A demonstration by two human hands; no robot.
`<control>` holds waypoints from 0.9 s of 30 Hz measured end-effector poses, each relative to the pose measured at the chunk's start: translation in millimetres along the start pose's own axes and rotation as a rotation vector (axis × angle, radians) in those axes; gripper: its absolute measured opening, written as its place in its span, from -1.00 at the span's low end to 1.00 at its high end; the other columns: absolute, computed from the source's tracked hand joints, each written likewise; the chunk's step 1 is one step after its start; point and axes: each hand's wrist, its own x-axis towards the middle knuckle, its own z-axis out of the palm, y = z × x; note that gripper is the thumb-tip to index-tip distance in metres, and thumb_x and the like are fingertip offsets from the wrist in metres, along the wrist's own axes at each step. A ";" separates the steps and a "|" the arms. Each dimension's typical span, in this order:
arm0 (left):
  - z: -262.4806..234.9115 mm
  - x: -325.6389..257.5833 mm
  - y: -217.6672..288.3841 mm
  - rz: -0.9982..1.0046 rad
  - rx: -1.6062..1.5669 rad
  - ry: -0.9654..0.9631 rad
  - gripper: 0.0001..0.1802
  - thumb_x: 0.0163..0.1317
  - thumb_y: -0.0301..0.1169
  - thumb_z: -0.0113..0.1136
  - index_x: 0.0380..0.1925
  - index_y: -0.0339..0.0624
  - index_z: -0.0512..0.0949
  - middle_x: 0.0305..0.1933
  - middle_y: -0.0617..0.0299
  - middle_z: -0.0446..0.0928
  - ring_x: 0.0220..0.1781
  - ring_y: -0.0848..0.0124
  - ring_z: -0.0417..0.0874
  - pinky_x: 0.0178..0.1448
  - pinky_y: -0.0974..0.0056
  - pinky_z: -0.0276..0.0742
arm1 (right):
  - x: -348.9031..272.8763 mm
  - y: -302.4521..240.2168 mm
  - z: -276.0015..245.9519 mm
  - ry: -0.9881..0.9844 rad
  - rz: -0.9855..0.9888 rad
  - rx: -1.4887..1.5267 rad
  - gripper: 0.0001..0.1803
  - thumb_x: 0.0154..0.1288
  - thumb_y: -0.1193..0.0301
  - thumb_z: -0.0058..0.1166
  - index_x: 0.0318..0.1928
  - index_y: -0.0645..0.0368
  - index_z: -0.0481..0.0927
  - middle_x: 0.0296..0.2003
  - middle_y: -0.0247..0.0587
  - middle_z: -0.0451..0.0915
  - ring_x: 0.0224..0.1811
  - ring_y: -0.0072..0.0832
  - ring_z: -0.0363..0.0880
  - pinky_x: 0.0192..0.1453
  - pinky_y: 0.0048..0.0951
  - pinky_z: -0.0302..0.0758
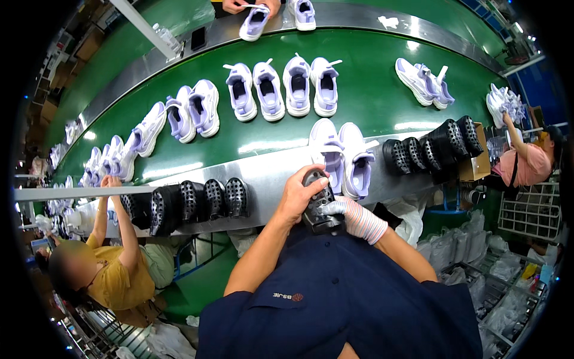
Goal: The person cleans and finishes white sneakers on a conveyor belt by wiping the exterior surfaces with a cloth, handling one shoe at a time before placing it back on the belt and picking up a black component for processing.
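Close to my chest I hold a black shoe last dotted with round holes. My bare left hand is closed round its side, with the thumb over the upper end. In a striped knit glove, my right hand grips its lower right side; some of those fingers are hidden. Just beyond my hands, a pair of white and lilac sneakers stands on the metal ledge: the left sneaker is partly behind my left hand, and the right sneaker shows its open collar.
Black lasts line the ledge at left and right. More sneakers sit on the green conveyor belt. A person in yellow works at left, another in pink at far right; hands show across the belt.
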 end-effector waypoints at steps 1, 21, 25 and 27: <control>-1.0 6.5 -7.6 -0.002 0.005 0.068 -0.57 0.27 -0.37 0.44 0.10 -0.26 0.60 -0.21 0.29 0.62 -0.23 0.53 0.59 -0.12 0.39 0.54 | -3.2 -2.8 1.8 0.176 -0.236 -0.533 -0.52 0.37 0.17 0.21 0.13 0.25 0.61 -0.06 -0.18 0.72 -0.03 -0.29 0.71 0.10 -0.27 0.60; 22.1 98.5 -41.6 0.524 1.251 0.380 -0.56 0.19 -0.28 0.39 0.02 -0.32 0.66 -0.20 -0.10 0.64 0.06 -0.05 0.59 0.20 0.01 0.51 | -29.2 -57.9 -38.6 0.691 0.013 -1.557 -0.52 0.33 0.03 0.18 -0.20 0.27 0.68 -0.26 0.17 0.73 -0.12 0.08 0.73 0.00 -0.01 0.64; 20.2 122.0 -39.7 0.567 1.252 0.112 -0.77 0.14 -0.48 0.31 -0.20 -0.35 0.67 -0.21 -0.13 0.62 -0.01 -0.09 0.56 0.12 -0.07 0.50 | -20.6 -79.6 -34.6 0.676 0.039 -1.664 -0.65 0.33 0.17 0.16 -0.18 0.22 0.71 -0.26 0.11 0.75 -0.14 0.03 0.77 0.01 -0.06 0.66; 31.3 117.4 -37.7 0.543 1.187 0.020 -0.90 0.14 -0.54 0.24 -0.35 -0.36 0.64 -0.23 -0.16 0.62 -0.08 -0.12 0.55 0.07 -0.08 0.49 | 2.5 -74.2 -43.9 0.733 0.000 -1.618 -0.70 0.31 0.24 0.13 -0.17 0.20 0.73 -0.26 0.09 0.76 -0.17 0.04 0.77 -0.02 -0.04 0.67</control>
